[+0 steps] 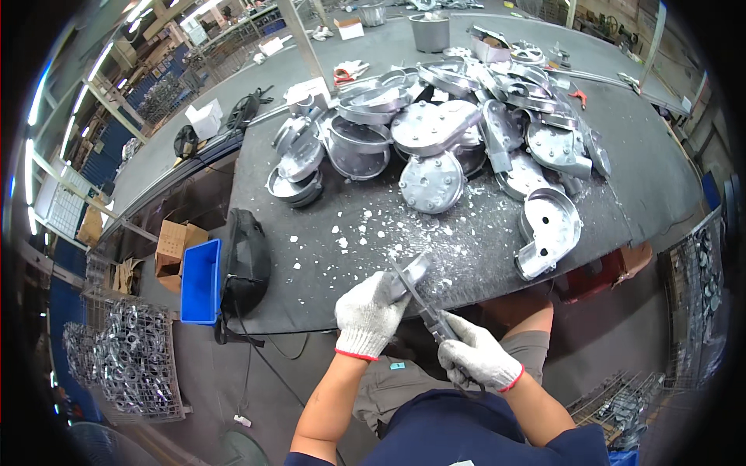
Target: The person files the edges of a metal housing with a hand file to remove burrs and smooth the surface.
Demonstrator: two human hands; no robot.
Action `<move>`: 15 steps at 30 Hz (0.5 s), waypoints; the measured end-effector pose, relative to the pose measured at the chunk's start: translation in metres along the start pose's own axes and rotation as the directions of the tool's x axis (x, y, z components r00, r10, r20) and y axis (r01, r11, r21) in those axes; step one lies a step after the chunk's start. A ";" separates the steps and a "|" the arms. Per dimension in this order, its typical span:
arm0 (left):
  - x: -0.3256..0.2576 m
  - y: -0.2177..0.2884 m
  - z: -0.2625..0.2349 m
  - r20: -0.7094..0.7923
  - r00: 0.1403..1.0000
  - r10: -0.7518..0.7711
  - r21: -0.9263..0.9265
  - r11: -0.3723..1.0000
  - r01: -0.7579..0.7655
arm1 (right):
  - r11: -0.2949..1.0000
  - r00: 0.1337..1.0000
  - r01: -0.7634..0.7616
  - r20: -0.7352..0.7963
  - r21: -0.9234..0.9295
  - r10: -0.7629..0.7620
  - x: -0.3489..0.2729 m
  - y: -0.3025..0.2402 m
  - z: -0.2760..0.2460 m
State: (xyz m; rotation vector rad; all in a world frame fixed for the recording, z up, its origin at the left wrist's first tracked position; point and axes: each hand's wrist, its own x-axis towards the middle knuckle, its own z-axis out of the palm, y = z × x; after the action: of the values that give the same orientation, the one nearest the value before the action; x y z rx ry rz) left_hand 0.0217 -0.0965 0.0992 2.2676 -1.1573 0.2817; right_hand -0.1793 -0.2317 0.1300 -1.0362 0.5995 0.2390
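My left hand [368,312], in a white knit glove with a red cuff, is closed around a small silver metal casting [418,269] at the table's front edge. Most of that part is hidden by the glove. My right hand [477,354], gloved alike, grips a long, narrow file-like tool [432,317]. Its thin end slants up and left and lies against or just over the casting; contact cannot be made out. Beyond my hands, pale chips [373,233] are scattered on the dark tabletop [311,264]. A curved silver housing [549,231] lies to the right.
A large heap of silver housings [435,128] covers the table's far middle. At the left edge hangs a black bag [247,260], beside a blue bin [200,281] and a cardboard box [177,245]. Wire baskets of metal parts [128,357] stand on the floor. A grey bucket [430,35] is farther back.
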 end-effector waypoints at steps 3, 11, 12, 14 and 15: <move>0.014 0.008 -0.003 0.030 0.999 0.012 0.066 0.998 -0.014 | 0.998 0.997 0.064 -0.033 -0.011 -0.065 0.007 0.007 -0.013; 0.052 0.040 -0.001 0.382 0.899 -0.214 0.245 0.961 0.125 | 0.553 0.781 0.246 -0.175 -0.796 -0.599 0.008 -0.002 -0.028; 0.062 0.042 -0.006 0.450 0.862 -0.235 0.258 0.958 0.126 | 0.473 0.714 0.283 -0.146 -0.834 -0.685 0.008 0.000 -0.035; 0.074 0.049 -0.009 0.473 0.846 -0.247 0.270 0.954 0.128 | 0.305 0.569 0.331 -0.069 -0.893 -0.819 0.009 0.006 -0.044; 0.074 0.049 -0.009 0.499 0.823 -0.273 0.293 0.947 0.136 | 0.308 0.575 0.331 -0.068 -0.892 -0.815 0.001 0.000 -0.036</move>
State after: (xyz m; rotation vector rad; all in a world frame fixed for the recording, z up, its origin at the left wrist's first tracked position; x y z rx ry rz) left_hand 0.0286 -0.1637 0.1577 2.7709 -1.1661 -0.3434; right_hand -0.1910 -0.2632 0.1162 -2.2503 0.5141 -0.5764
